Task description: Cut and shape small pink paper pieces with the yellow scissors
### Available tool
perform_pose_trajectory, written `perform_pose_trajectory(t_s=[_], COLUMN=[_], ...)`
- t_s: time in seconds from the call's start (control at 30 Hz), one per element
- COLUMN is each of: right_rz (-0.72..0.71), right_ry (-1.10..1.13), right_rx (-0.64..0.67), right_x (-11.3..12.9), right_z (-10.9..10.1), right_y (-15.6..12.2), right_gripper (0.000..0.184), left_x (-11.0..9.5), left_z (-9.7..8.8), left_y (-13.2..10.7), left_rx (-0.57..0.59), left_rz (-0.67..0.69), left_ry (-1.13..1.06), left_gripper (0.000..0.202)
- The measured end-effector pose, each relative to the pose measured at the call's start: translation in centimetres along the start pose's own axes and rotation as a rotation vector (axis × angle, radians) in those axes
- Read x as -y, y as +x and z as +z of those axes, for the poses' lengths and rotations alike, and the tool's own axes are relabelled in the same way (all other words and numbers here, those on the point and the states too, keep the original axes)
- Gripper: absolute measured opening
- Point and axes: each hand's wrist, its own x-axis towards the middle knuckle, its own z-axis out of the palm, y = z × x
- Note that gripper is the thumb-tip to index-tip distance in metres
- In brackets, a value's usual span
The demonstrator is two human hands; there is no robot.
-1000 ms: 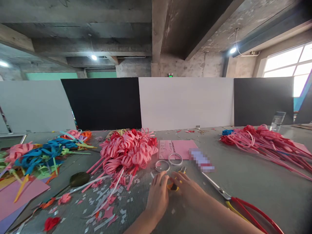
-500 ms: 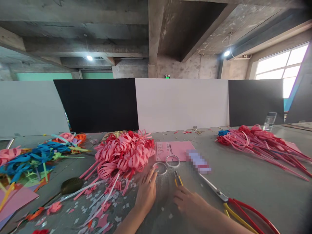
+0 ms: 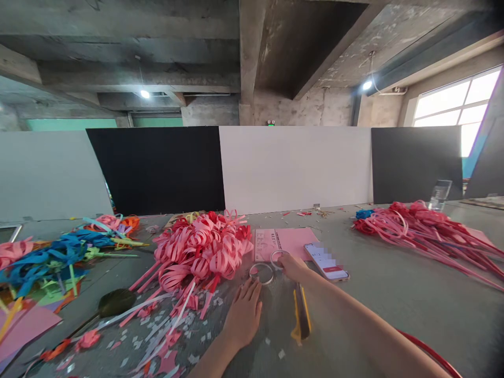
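My left hand (image 3: 244, 315) lies flat on the grey table (image 3: 378, 294), fingers stretched out and holding nothing. Its fingertips almost reach a clear tape ring (image 3: 261, 273). My right hand (image 3: 293, 265) is stretched forward with its fingers curled onto the edge of a second tape ring (image 3: 277, 256), which sits on a pink paper sheet (image 3: 289, 239). A yellow and black utility knife (image 3: 301, 315) lies on the table between my forearms, with no hand on it. A phone (image 3: 326, 261) lies just right of my right hand.
A heap of pink curled paper strips (image 3: 205, 247) sits left of the rings, with paper scraps (image 3: 169, 336) in front. Coloured strips (image 3: 51, 257) lie far left, long pink strips (image 3: 425, 226) far right. A glass (image 3: 439, 195) and red scissor handles (image 3: 433, 352) are at the right.
Both hands were on the knife a second ago. The knife now lies free, my right hand has reached forward to the far tape ring, and my left hand has flattened on the table.
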Motion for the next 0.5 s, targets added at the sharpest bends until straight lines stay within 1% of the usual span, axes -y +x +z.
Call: perform_pose_trajectory(t_s=[0.03,0.07,0.17,0.23,0.33,0.4,0.47,0.5], right_rz=[0.031,0.057,0.104,0.118,0.135,0.151,0.178,0.201], right_ry=[-0.01,-0.025,-0.066,-0.082,-0.077,-0.051,-0.014,0.007], right_rx=[0.099,0.163,0.259,0.292,0.316,0.306,0.24,0.171], right_x=[-0.2,-0.4,-1.4,-2.1,-3.2,-3.8,-4.1,-4.2], right_z=[0.2,0.1,-0.7,-1.5,-2.3,-2.4,-2.3,-2.3], right_y=[0.2,0.3,0.0,-0.7,-2.0,-2.7,-3.0,-2.8], right_gripper=[0.026,0.025,0.024,0.024,0.025,0.025,0.024,0.024], left_x=[0.0,0.0,-0.3,-0.4,-0.5,-0.4,-0.2,-0.2], left_z=[0.0,-0.1,-0.3,-0.4,-0.4,-0.3,-0.2,-0.1], left_y=[0.0,0.0,0.0,-0.1,0.0,0.1,0.2,0.2], left_rx=[0.021,0.022,-0.047,-0.089,-0.109,-0.105,-0.126,-0.156], left_rz=[-0.014,-0.021,-0.011,-0.006,-0.008,-0.005,-0.017,-0.028], left_ry=[-0.005,-0.012,-0.041,-0.067,-0.11,-0.144,-0.174,-0.183], left_gripper=[0.042,0.041,0.038,0.033,0.023,0.022,0.023,0.023])
